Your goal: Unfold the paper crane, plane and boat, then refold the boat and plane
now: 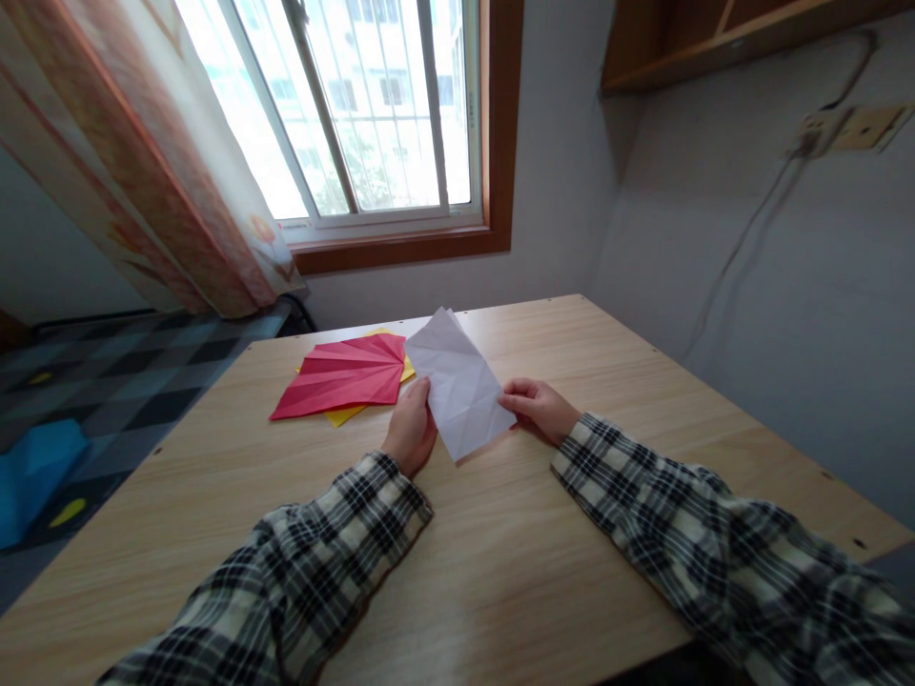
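A folded white sheet of paper [457, 386] with crease lines is held up between my two hands over the table. My left hand [413, 427] grips its left edge, the thumb on the front and the other fingers behind it. At the right corner, my right hand [538, 408] pinches the paper between thumb and fingers. To the left of it lies a red sheet of paper [347, 373] with fan-like creases, resting on a yellow sheet [344, 416] that shows only at its edges.
The wooden table [500, 562] reaches toward the wall below a window [372, 105]. A patterned curtain [164, 162] hangs at the left, above a checked cloth surface with a blue object [43, 467] on it. A cable [743, 233] runs down the right wall from a socket [822, 131].
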Tool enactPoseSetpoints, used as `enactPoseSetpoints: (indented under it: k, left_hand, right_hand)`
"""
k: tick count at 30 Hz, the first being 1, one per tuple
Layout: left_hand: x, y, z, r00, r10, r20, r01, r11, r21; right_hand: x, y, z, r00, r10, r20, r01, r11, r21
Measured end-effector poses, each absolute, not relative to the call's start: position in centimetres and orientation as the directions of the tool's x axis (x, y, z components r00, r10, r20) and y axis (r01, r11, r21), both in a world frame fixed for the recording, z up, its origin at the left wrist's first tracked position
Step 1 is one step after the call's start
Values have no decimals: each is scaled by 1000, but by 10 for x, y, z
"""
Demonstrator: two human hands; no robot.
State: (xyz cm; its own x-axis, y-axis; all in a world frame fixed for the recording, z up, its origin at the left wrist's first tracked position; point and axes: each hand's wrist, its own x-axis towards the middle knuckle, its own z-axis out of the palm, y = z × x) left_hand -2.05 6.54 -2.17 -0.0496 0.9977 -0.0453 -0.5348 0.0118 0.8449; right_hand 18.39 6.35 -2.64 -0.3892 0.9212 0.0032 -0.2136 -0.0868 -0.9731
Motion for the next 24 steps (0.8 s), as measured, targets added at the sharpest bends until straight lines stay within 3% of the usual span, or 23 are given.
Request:
enactPoseSetpoints:
  k: [9,14,19,24]
  left_hand:
    - [-22,55,-17,-58,998,1,-384,-23,923]
    - [-23,47,-19,78,984,157,-18,-157,988]
    - [-25,43,-21,258,917,303,352,-381,855]
    - [-25,39,-18,350,851,391,457,-520,722]
  right_hand:
    - [182,67,-31,-305,952,7,-333,-100,-937]
    - [182,67,-30,-276,961,-3,-363,-107,-925]
    - [181,66,-28,-264,964,-4,-390,-111,-914]
    - [181,67,-29,-236,972,-2,-376,-93,-922]
